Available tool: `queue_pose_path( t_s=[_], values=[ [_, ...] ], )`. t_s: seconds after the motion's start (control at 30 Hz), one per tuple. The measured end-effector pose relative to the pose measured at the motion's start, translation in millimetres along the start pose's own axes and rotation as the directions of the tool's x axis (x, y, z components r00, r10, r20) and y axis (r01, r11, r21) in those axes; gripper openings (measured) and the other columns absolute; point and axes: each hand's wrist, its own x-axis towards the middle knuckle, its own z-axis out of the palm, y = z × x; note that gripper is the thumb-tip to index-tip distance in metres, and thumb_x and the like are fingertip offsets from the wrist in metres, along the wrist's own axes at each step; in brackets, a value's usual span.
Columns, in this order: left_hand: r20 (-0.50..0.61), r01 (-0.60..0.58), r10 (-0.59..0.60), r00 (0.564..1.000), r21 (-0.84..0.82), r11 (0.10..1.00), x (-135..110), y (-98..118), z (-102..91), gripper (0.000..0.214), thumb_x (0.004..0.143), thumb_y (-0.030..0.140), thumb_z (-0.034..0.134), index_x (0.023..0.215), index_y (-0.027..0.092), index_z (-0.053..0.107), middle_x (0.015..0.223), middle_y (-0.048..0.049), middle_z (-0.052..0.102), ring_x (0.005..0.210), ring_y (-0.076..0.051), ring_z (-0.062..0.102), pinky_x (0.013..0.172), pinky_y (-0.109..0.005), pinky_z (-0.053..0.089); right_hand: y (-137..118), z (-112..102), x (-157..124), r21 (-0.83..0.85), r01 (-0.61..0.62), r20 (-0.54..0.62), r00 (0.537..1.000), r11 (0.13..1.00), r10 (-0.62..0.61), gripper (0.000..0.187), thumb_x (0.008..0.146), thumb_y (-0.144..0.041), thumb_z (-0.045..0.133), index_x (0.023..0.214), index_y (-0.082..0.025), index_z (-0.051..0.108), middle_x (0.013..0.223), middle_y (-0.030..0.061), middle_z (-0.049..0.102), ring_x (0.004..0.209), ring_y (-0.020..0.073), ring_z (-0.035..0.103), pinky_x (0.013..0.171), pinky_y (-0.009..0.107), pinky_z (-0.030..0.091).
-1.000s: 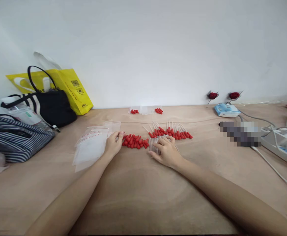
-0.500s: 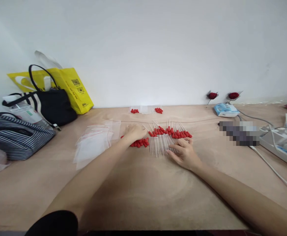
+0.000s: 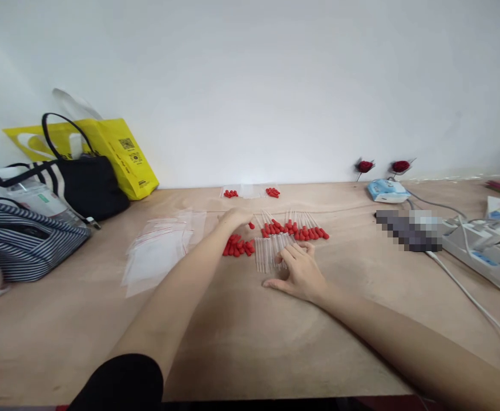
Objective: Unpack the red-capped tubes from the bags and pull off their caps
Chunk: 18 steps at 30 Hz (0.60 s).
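Observation:
A pile of small red rubber caps [image 3: 237, 246] lies mid-table. Beside it is a row of clear thin tubes [image 3: 268, 253], and behind them several tubes fitted with red caps [image 3: 295, 230]. My left hand [image 3: 236, 218] reaches forward past the red pile, fingers curled down near one loose cap; what they hold is hidden. My right hand [image 3: 299, 272] lies flat on the table, fingers spread over the near ends of the clear tubes. A stack of clear zip bags [image 3: 158, 251] lies to the left.
Two small bags with red caps [image 3: 250, 192] sit by the wall. A yellow bag [image 3: 117, 151], black handbag [image 3: 89, 185] and striped bag [image 3: 23, 240] stand at left. A tissue pack [image 3: 387, 191], cables and a power strip [image 3: 485, 248] are at right.
My left hand has moved from the zip bags rightward and forward over the red caps. My right hand swung right, then came back onto the clear tubes.

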Motion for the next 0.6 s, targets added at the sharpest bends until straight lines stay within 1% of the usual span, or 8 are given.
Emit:
queue_pose_path(
  t_s=[0.1, 0.17, 0.2, 0.27, 0.3, 0.33, 0.43, 0.6],
  values=[
    [-0.103, 0.047, -0.038, 0.994, 0.077, 0.996, -21, -5, -22.7, 0.024, 0.064, 0.026, 0.051, 0.043, 0.016, 0.056, 0.051, -0.0067, 0.058, 0.070, -0.024, 0.057, 0.068, -0.033, 0.039, 0, 7, 5, -0.027, -0.019, -0.003, 1.000, 0.999, 0.019, 0.050, 0.066, -0.068, 0.048, 0.071, -0.019, 0.047, 0.068, 0.0009, 0.056, 0.069, 0.0166, 0.051, 0.077, 0.036, 0.025],
    [-0.168, 0.014, 0.003, 0.986, 0.100, 0.995, -45, -7, -31.4, 0.026, 0.069, 0.025, 0.044, 0.047, 0.017, 0.054, 0.055, -0.0051, 0.057, 0.069, -0.021, 0.055, 0.068, -0.032, 0.038, 2, 10, 7, -0.034, -0.028, -0.007, 1.000, 0.999, 0.028, 0.050, 0.067, -0.068, 0.047, 0.072, -0.019, 0.047, 0.068, 0.0008, 0.056, 0.069, 0.0168, 0.051, 0.078, 0.037, 0.024],
    [-0.208, -0.031, 0.054, 0.977, 0.111, 0.993, -60, -9, -33.0, 0.025, 0.070, 0.024, 0.042, 0.049, 0.017, 0.052, 0.057, -0.0041, 0.056, 0.068, -0.020, 0.053, 0.068, -0.031, 0.038, 3, 11, 8, -0.038, -0.032, -0.008, 0.999, 0.999, 0.031, 0.050, 0.067, -0.068, 0.047, 0.073, -0.019, 0.048, 0.068, 0.0009, 0.056, 0.070, 0.0171, 0.051, 0.078, 0.037, 0.024],
    [-0.340, -0.281, 0.315, 0.886, 0.146, 0.949, -89, -14, -31.1, 0.018, 0.071, 0.021, 0.041, 0.054, 0.018, 0.047, 0.062, -0.0030, 0.055, 0.066, -0.017, 0.051, 0.065, -0.029, 0.039, 5, 13, 9, -0.047, -0.035, -0.009, 0.999, 0.998, 0.034, 0.050, 0.069, -0.068, 0.045, 0.075, -0.019, 0.049, 0.069, 0.0012, 0.056, 0.072, 0.0177, 0.051, 0.079, 0.038, 0.023],
    [-0.352, -0.382, 0.407, 0.843, 0.142, 0.913, -103, -16, -28.3, 0.018, 0.074, 0.022, 0.040, 0.057, 0.018, 0.045, 0.064, -0.0026, 0.054, 0.065, -0.016, 0.049, 0.064, -0.028, 0.039, 6, 13, 9, -0.050, -0.035, -0.011, 0.999, 0.998, 0.034, 0.050, 0.069, -0.068, 0.045, 0.076, -0.019, 0.049, 0.070, 0.0013, 0.057, 0.072, 0.0178, 0.051, 0.080, 0.038, 0.023],
    [-0.332, -0.438, 0.451, 0.829, 0.116, 0.891, -114, -19, -24.6, 0.019, 0.077, 0.022, 0.038, 0.059, 0.018, 0.043, 0.063, -0.0018, 0.052, 0.062, -0.015, 0.048, 0.061, -0.027, 0.039, 7, 14, 10, -0.052, -0.035, -0.013, 0.999, 0.998, 0.035, 0.049, 0.070, -0.067, 0.045, 0.076, -0.018, 0.049, 0.071, 0.0014, 0.057, 0.072, 0.0178, 0.051, 0.080, 0.038, 0.023],
    [-0.256, -0.531, 0.517, 0.817, 0.016, 0.847, -136, -28, -12.3, 0.017, 0.082, 0.021, 0.034, 0.066, 0.019, 0.040, 0.060, 0.0008, 0.050, 0.056, -0.012, 0.047, 0.056, -0.025, 0.039, 8, 15, 12, -0.057, -0.033, -0.032, 0.999, 0.998, 0.031, 0.048, 0.071, -0.066, 0.046, 0.077, -0.018, 0.050, 0.074, 0.0024, 0.059, 0.074, 0.0183, 0.052, 0.081, 0.038, 0.023],
    [-0.275, -0.604, 0.578, 0.768, -0.010, 0.797, -138, -37, 2.0, 0.007, 0.083, 0.019, 0.037, 0.083, 0.018, 0.044, 0.069, -0.0001, 0.054, 0.061, -0.012, 0.053, 0.057, -0.023, 0.042, 10, 7, 2, -0.019, -0.017, -0.137, 0.990, 1.000, 0.014, 0.047, 0.071, -0.063, 0.049, 0.083, -0.017, 0.051, 0.073, 0.0028, 0.059, 0.073, 0.0178, 0.053, 0.081, 0.037, 0.025]
  ],
)
